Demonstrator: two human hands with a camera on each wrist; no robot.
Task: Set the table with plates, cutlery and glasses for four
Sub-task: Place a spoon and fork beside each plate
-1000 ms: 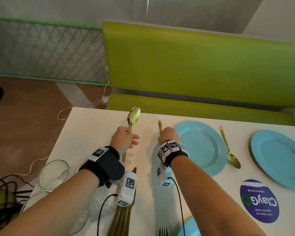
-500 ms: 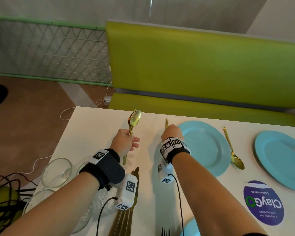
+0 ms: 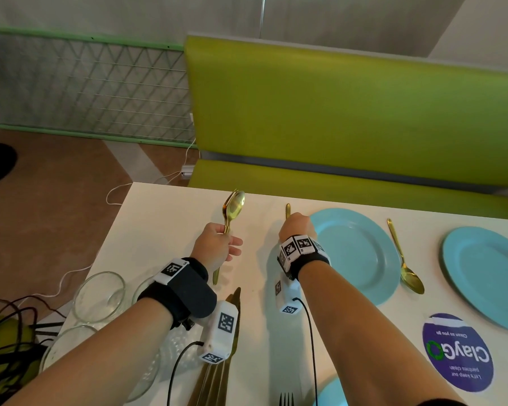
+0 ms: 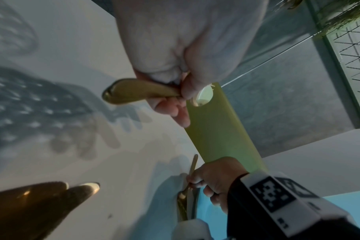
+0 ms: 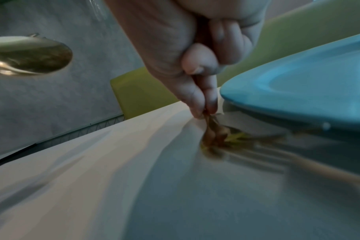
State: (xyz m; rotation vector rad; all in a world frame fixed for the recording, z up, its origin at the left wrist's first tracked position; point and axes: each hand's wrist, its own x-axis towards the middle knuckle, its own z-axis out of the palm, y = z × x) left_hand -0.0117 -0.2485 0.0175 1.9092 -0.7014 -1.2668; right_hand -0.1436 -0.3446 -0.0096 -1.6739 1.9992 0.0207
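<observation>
While the two earlier shots look almost the same, the right hand [image 3: 296,227] has slid a touch further toward the far edge of the table [image 3: 159,230], and it's still pinching a gold fork [image 5: 216,136] between thumb and fingertips, low against the tabletop just left of the near blue plate [image 3: 361,259]. The left hand [image 3: 214,247] hasn't really moved (still raised off the surface), fingers curled round the handles of a gold spoon [image 3: 236,205] and what looks like a second fork tucked behind it, with the little fingers sticking out loosely.

Room-wise, there's a bare strip of white tabletop between the two hands and more out to the left edge. Right of the near plate lies another gold spoon [image 3: 405,259], then a second blue plate [image 3: 487,273] cut off by the frame. A purple round sticker [image 3: 458,353] sits toward the near side.

Hard to read: the fork's tines are a blur in the right wrist view, and in the head view only its handle tip pokes past the knuckles. Glass bowls [image 3: 99,297] sit partly behind the left forearm, gold knives [image 3: 217,382] run under the wrist camera, and another fork [image 3: 286,399] is clipped at the bottom.
</observation>
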